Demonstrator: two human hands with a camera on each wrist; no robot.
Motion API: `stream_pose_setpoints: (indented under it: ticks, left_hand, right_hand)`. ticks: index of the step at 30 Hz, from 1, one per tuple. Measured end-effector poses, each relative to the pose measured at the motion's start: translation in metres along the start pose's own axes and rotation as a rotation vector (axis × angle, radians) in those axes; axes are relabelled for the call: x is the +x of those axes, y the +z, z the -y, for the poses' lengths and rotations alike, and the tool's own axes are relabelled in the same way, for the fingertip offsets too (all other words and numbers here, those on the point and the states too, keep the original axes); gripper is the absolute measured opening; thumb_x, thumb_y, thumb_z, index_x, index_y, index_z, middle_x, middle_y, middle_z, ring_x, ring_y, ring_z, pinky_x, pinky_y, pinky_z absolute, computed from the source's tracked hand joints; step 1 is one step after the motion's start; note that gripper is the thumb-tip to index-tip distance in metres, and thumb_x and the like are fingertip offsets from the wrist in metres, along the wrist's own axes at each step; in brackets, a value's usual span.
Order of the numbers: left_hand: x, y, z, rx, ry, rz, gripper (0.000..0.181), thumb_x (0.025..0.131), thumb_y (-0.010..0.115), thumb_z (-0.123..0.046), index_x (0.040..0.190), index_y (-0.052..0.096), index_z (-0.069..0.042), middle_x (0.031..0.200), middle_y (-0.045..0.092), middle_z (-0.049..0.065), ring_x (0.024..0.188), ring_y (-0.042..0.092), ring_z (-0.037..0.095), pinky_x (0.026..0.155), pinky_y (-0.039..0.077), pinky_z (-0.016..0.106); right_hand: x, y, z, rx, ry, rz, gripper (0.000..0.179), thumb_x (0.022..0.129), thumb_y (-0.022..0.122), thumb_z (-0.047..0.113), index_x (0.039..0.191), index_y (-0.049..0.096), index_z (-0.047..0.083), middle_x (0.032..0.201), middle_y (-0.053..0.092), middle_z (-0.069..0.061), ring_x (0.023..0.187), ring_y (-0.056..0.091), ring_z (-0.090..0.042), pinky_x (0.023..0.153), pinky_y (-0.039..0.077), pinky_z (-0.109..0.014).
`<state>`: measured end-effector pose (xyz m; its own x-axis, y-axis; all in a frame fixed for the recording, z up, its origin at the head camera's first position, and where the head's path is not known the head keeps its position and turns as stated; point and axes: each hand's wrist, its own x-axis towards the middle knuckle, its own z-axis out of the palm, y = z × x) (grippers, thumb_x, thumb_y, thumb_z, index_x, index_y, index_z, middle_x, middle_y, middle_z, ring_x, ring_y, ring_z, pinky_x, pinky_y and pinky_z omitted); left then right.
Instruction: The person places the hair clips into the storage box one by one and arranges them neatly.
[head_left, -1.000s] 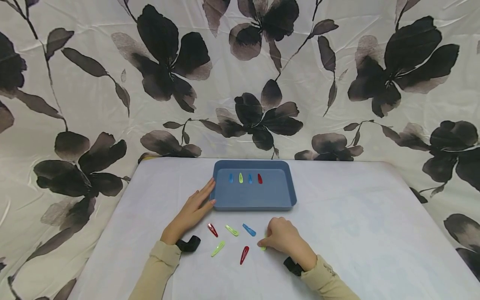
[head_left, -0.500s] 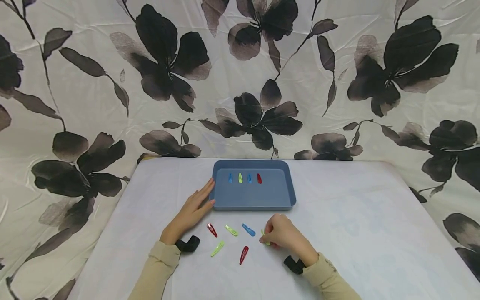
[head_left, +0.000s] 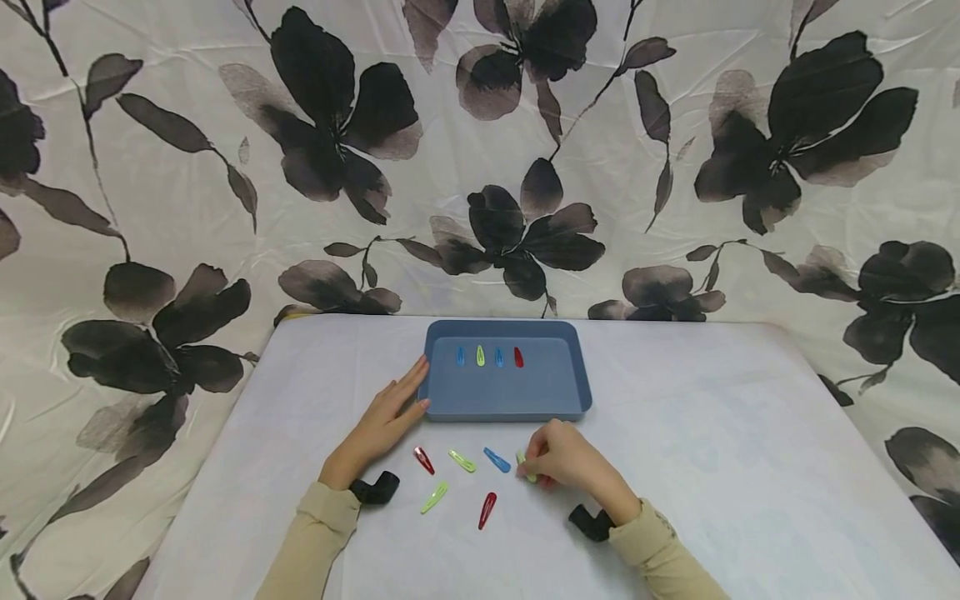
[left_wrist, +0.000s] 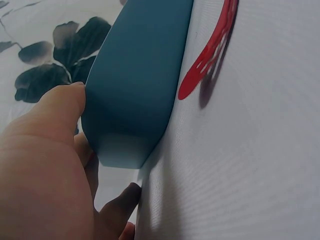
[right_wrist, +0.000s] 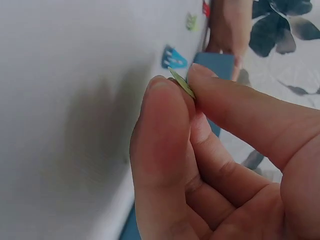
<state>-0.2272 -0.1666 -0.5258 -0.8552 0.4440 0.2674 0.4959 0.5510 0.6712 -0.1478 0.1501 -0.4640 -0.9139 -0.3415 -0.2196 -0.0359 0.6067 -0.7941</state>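
- 1 green clip (head_left: pixel 521 457), pinched by the right hand (head_left: pixel 567 463), is below the tray (head_left: pixel 517 397), lower centre; long axis slants upper-left.
- Left hand (head_left: pixel 384 423): fingers extended, touching the tray.

The tray (head_left: pixel 517 396), centre of the dial, is plain slate blue. Across it, from ten o'clock toward two: a blue clip (head_left: pixel 461 356), a lime clip (head_left: pixel 481 356), a second blue clip (head_left: pixel 499 357), a red clip (head_left: pixel 518 357). The table (head_left: pixel 712 433) is plain white. Toward seven: a second red clip (head_left: pixel 423 460), a second lime clip (head_left: pixel 462 461), a third lime clip (head_left: pixel 433 497). Toward six: a third blue clip (head_left: pixel 497 459), a third red clip (head_left: pixel 487 511); the held clip (head_left: pixel 521 459), lime. Backdrop (head_left: pixel 420 33) at twelve: white, black and grey-brown flowers. Tan sleeves (head_left: pixel 311 533), black wrist cameras (head_left: pixel 377 489).
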Motion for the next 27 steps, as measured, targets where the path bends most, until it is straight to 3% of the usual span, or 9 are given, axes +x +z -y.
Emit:
stream_pose_setpoints:
  ticks: [9, 16, 20, 27]
  left_hand:
    - [0.000, -0.003, -0.006, -0.019, -0.015, 0.013, 0.062, 0.104, 0.052, -0.032, 0.157, 0.028, -0.010, 0.165, 0.017, -0.003, 0.149, 0.023, 0.025, 0.118, 0.010, 0.060]
    - [0.000, -0.003, -0.006, -0.005, -0.033, 0.022, 0.063, 0.104, 0.050, -0.034, 0.158, 0.027, -0.011, 0.165, 0.015, -0.005, 0.149, 0.021, 0.024, 0.118, 0.010, 0.059]
    - [-0.001, -0.004, -0.007, -0.012, -0.025, 0.018, 0.063, 0.104, 0.051, -0.033, 0.158, 0.027, -0.010, 0.165, 0.016, -0.003, 0.149, 0.022, 0.024, 0.118, 0.010, 0.059]
    - [-0.001, -0.004, -0.007, -0.022, -0.021, 0.014, 0.062, 0.104, 0.051, -0.033, 0.158, 0.027, -0.012, 0.165, 0.016, -0.004, 0.149, 0.022, 0.023, 0.119, 0.009, 0.058]
  right_hand:
    - [0.007, -0.019, 0.012, -0.022, -0.061, 0.006, 0.022, 0.084, 0.078, 0.007, 0.066, 0.066, 0.004, 0.052, 0.058, -0.001, 0.046, 0.055, -0.012, 0.046, 0.048, -0.026]
    - [0.018, -0.038, 0.023, -0.026, -0.057, -0.041, 0.019, 0.085, 0.078, 0.010, 0.069, 0.069, 0.003, 0.055, 0.061, -0.002, 0.048, 0.058, -0.013, 0.055, 0.057, -0.042]
    - [0.026, -0.051, 0.027, -0.006, -0.082, -0.084, 0.017, 0.087, 0.076, 0.010, 0.073, 0.070, 0.002, 0.059, 0.062, -0.004, 0.052, 0.058, -0.015, 0.057, 0.057, -0.041]
    - [0.046, -0.066, 0.025, 0.090, -0.132, -0.137, 0.015, 0.091, 0.072, 0.009, 0.081, 0.071, -0.002, 0.073, 0.067, -0.019, 0.057, 0.062, -0.017, 0.063, 0.060, -0.046]
